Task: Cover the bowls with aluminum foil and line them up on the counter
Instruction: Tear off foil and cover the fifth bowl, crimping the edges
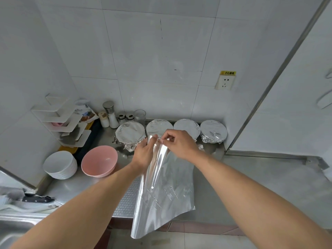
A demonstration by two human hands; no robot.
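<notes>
Both hands hold up a long shiny sheet of aluminum foil (161, 193) above the steel counter (260, 178): the left hand (145, 153) grips its top edge, the right hand (179, 142) pinches the same edge. Behind the sheet four foil-covered bowls (130, 135) stand in a row. Left of the sheet sit an uncovered pink bowl (99, 161) and a stack of white bowls (60, 164).

Steel counter (251, 178) bears four foil-covered bowls (213, 131) along the wall, a pink bowl (99, 161), stacked white bowls (60, 164), and seasoning jars (111, 115).
</notes>
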